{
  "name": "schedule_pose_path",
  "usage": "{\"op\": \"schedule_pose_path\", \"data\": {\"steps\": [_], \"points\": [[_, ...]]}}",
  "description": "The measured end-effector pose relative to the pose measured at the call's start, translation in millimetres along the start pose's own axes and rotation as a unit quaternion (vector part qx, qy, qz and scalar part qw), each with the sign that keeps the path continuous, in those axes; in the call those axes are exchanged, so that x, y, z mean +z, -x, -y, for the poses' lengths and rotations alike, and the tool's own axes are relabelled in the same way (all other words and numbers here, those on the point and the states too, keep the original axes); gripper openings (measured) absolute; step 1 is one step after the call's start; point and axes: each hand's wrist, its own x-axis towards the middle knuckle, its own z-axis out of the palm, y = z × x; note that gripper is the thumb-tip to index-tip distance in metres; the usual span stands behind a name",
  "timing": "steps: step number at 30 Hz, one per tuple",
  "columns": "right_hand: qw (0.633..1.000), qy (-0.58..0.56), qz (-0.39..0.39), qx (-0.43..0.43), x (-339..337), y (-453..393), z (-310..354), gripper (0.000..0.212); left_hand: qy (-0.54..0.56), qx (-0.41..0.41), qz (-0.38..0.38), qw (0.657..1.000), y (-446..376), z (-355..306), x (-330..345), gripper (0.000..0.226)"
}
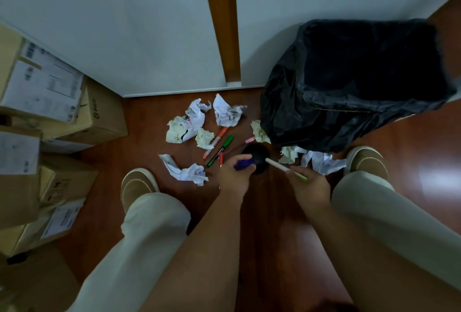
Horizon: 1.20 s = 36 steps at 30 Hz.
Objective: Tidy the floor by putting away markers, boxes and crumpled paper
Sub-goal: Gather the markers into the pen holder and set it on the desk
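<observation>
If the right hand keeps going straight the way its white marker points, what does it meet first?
Probably the black cup: the white marker in the right hand angles up-left with its tip at the cup's rim. Depth is unclear, so it may pass just above the opening.

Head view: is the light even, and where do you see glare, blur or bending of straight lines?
In the head view the light is dim and uneven: a bright glare patch sits on the wood floor at right; the bin bag is almost featureless black; the boxes at left look soft and blurred; the wide lens bends the door frame and stretches the legs at the edges.
</observation>
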Motion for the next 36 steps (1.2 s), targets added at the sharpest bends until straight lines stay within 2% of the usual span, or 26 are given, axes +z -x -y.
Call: {"op": "schedule_pose_path", "data": {"steps": [5, 11, 15, 19, 22, 24, 28, 31, 33, 36], "points": [[1.000, 0.022, 0.011, -0.001, 18, -7, 6, 0.027, 0.001, 0.004, 0.012, 1.000, -7, 6, -3, 0.035], [0.999, 0.012, 0.041, -0.002, 42, -13, 18, 0.042, 0.018, -0.051, 0.018, 0.998, -18, 14, -17, 0.060], [0.997, 0.029, 0.053, 0.037, 53, -25, 13, 0.054, 0.061, -0.117, 0.065, 0.989, -23, 18, -18, 0.062], [0.989, 0.006, 0.135, 0.067, 68, -35, 10, 0.058, 0.058, -0.154, 0.107, 0.981, -32, 12, -14, 0.062], [0.991, -0.019, 0.117, 0.063, 73, -41, 12, 0.066, 0.033, -0.144, 0.141, 0.979, -34, 12, -13, 0.068], [0.992, -0.025, 0.099, 0.071, 73, -45, 12, 0.061, 0.017, -0.129, 0.174, 0.976, -35, 13, -11, 0.071], [0.990, -0.055, 0.088, 0.097, 69, -43, 8, 0.050, 0.019, -0.136, 0.184, 0.973, -37, 11, -6, 0.069], [0.978, -0.106, 0.068, 0.166, 70, -36, 2, 0.029, -0.040, -0.142, 0.207, 0.967, -37, 18, -14, 0.050], [0.961, -0.151, 0.046, 0.227, 77, -30, -5, 0.016, -0.087, -0.141, 0.181, 0.969, -40, 29, -24, 0.045], [0.943, -0.174, 0.030, 0.280, 95, -27, -17, 0.018, -0.145, -0.114, 0.104, 0.977, -54, 44, -38, 0.043]]}}
